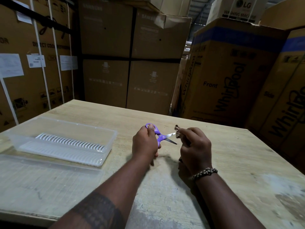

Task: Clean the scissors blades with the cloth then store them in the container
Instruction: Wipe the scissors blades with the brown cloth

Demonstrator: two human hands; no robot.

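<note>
Gripping the purple scissors (160,137) by the handles with the left hand (145,142), with the thumb over the upper ring and the other fingers curled round the lower one, probably for spreading the blades so that each one can be wiped alone. Holding them a little above the middle of the desk (231,154), with the tips pointing toward the right edge, most likely for giving the cloth free way round the metal. Pinching the small brown cloth (178,132) in the bent fingers of the right hand (195,149) and pressing it on the tip of the upper blade, while leaving the lower blade bare. Reaching in with both forearms from the near edge, with the wrists lifted off the wood and a braided bracelet (204,173) on the right one. Resting near the left edge, well apart from the hands, the clear plastic container (24,129), open, with a white ribbed insert inside, seemingly ready for receiving the scissors later. Lying toward the near left corner, just beside it, the flat clear lid (49,176). Standing behind the far edge, tall cardboard appliance boxes (231,71). Seemingly being in the wiping step, with the storing not yet begun.
</note>
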